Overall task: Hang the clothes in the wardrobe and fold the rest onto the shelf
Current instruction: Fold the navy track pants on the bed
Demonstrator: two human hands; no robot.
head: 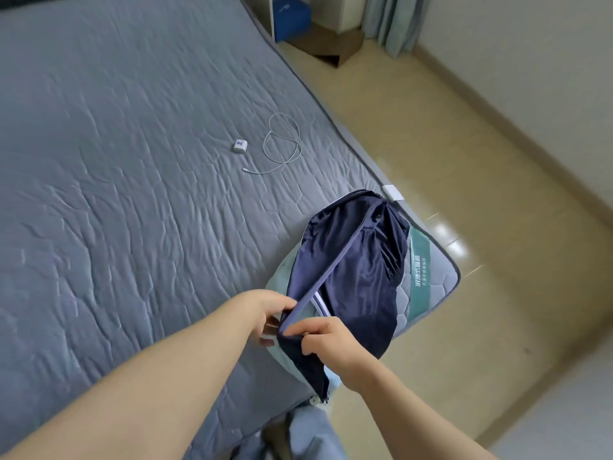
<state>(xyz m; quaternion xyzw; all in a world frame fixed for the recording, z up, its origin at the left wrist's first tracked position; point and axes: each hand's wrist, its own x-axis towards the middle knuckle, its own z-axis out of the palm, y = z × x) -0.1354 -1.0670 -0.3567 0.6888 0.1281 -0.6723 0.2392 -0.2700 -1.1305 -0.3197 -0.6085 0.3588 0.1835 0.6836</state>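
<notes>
Both bare forearms reach out over the near corner of the mattress [132, 194], angled in toward each other. The left hand [267, 310] and right hand [331, 343] each pinch the piped edge of one navy garment [358, 267], fingers curled on the fabric, hands nearly touching. It's smooth, shiny stuff with lighter blue piping and white stripes, bunched on a pale teal cloth [281, 273]. The mattress is grey, quilted and wrinkly. Further up there's one white charger [239, 145] and one looped cable [265, 172].
</notes>
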